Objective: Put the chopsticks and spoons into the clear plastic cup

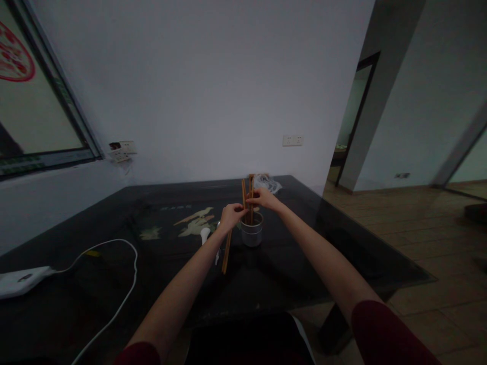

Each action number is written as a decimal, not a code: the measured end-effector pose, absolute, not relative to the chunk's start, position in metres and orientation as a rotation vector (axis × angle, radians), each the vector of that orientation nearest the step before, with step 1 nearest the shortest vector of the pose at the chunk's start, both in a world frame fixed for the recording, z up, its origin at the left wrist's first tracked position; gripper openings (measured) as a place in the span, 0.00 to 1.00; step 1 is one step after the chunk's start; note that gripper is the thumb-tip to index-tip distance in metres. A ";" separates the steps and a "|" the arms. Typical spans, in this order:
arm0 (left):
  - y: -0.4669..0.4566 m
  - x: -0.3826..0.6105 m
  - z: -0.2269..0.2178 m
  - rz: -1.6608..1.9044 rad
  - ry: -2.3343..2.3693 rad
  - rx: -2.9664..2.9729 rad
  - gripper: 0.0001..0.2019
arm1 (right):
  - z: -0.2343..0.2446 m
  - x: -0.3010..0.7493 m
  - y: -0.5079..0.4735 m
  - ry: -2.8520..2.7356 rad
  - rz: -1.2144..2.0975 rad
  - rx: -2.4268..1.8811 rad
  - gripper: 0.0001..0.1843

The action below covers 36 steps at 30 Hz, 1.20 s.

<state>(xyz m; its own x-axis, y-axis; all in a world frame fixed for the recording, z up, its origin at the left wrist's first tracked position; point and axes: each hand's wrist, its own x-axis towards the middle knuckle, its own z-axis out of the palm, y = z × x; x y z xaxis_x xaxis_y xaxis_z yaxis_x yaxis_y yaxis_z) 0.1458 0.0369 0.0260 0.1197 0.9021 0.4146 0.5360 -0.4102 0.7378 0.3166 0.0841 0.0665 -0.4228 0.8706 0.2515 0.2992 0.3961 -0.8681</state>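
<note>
A grey round container (251,237) stands on the dark table with wooden chopsticks (251,205) upright in it. My left hand (232,217) is at the container's left rim, its fingers closed on the chopsticks. From the right, my right hand (263,197) pinches the chopsticks higher up, above the rim. Just left of the container lies another group of chopsticks (227,253), partly hidden by my left hand. A white spoon (205,233) lies further left, beside my forearm. Small items near it are too dim to make out.
The dark table (300,274) has a light printed picture on its top. Clear plastic wrapping (268,183) lies at the back, near the wall. At the left, a white power strip (25,280) trails a white cable (136,263) across the table.
</note>
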 end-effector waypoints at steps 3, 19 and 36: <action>0.037 0.146 0.026 1.210 1.401 2.021 0.09 | 0.069 0.316 0.086 -1.953 1.001 -0.982 0.11; 0.037 0.149 0.027 1.228 1.437 2.086 0.08 | 0.076 0.317 0.084 -2.073 0.975 -0.938 0.07; 0.036 0.150 0.026 1.230 1.561 2.134 0.10 | 0.067 0.321 0.087 -2.056 0.941 -0.858 0.11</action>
